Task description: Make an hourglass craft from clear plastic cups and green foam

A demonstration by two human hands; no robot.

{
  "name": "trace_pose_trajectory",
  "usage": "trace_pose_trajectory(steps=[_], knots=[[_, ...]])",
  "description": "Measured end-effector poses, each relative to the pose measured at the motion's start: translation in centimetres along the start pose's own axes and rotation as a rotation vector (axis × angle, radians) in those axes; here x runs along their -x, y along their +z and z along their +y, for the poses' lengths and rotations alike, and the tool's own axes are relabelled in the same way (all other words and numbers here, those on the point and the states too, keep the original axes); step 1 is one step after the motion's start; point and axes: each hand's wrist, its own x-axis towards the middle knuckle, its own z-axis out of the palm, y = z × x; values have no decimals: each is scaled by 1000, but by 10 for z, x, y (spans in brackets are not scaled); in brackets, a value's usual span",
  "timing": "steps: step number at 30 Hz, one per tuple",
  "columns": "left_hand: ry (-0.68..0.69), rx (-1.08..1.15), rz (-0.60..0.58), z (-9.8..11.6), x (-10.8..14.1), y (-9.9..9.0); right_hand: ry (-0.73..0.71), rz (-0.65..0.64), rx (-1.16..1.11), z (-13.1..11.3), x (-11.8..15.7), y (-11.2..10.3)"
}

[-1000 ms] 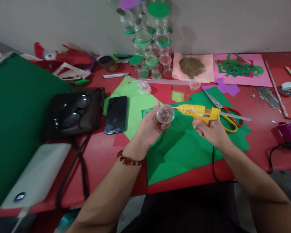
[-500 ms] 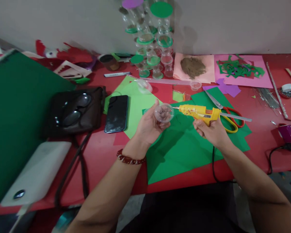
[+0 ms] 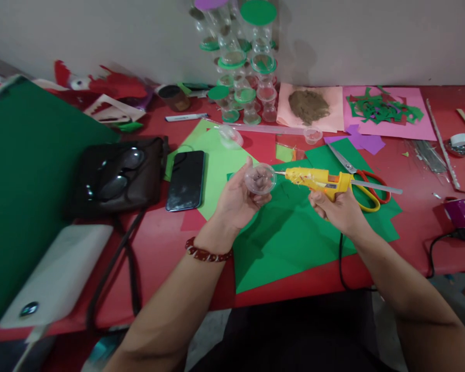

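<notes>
The left hand (image 3: 234, 201) is clamped on a small clear plastic cup (image 3: 260, 179), held between thumb and fingers; the right hand (image 3: 335, 206) is wrapped round the handle of a yellow glue gun (image 3: 308, 177), whose nozzle points at the near-side hand's cup rim (whether it touches, I cannot tell); below the hands a dark green sheet (image 3: 290, 243) lies on the red bench (image 3: 406, 256); just right of the right hand are scissors (image 3: 373, 205); left of the left hand lies a dark phone (image 3: 186, 181).
</notes>
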Motion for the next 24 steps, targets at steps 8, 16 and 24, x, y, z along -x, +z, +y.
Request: trace_pose_trajectory(steps=[8,16,24], knots=[[8,22,7,0,0,0,10,8,17,-2,0,0],[12,34,28,2,1,2,-4,-7,39,-2,1,0],[17,33,17,2,0,1,-4,-21,55,-6,1,0]])
